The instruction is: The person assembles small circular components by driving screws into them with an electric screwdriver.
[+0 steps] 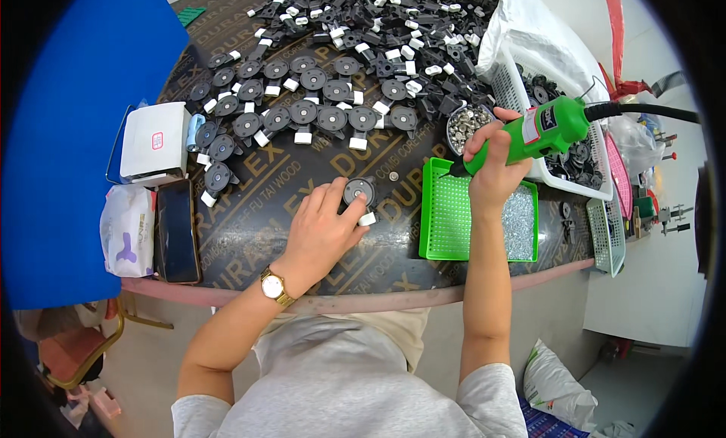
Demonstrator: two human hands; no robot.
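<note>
My left hand (pixel 324 225) is closed around the edge of a black round part (pixel 358 188) with a white tab, which lies on the table in front of me. Beside that part sits a small silver knob-like piece (pixel 393 176). My right hand (pixel 495 166) is wrapped around a green electric screwdriver (pixel 541 132). Its black tip points left, above the far left corner of a green tray (pixel 425 234). One side of this tray has a bare perforated bottom, and many small silver screws (pixel 519 226) fill the other.
Rows of similar black round parts (pixel 331 119) lie beyond my left hand, with a large heap of black-and-white pieces (pixel 378 29) behind. A bowl of silver pieces (pixel 467 124) and a white basket (pixel 597 190) stand right. A phone (pixel 178 234) and tissue pack (pixel 127 230) lie left.
</note>
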